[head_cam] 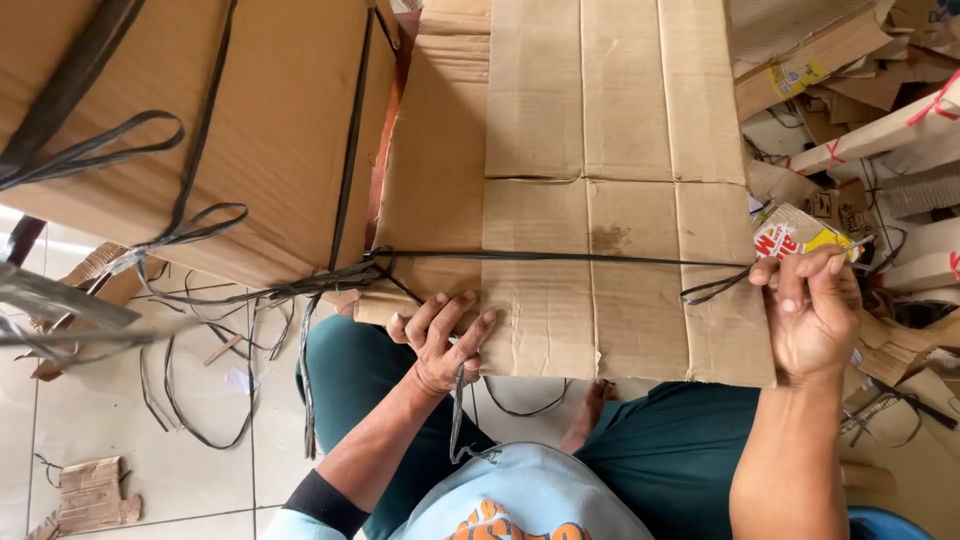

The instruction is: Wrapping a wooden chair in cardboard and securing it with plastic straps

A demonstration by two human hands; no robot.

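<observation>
Right hand (815, 310) at cardboard stack (610, 200) edge, gripping black strap (560, 257).

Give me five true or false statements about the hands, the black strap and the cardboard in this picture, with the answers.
1. The right hand grips the black strap at the right edge of the flattened cardboard. True.
2. The left hand is lifted clear of the cardboard. False: it presses on the near edge of the stack.
3. The strap runs across the cardboard from left to right. True.
4. The cardboard is white. False: it is brown.
5. The floor to the left is carpet. False: it is light tile, with loose strap offcuts lying on it.
</observation>
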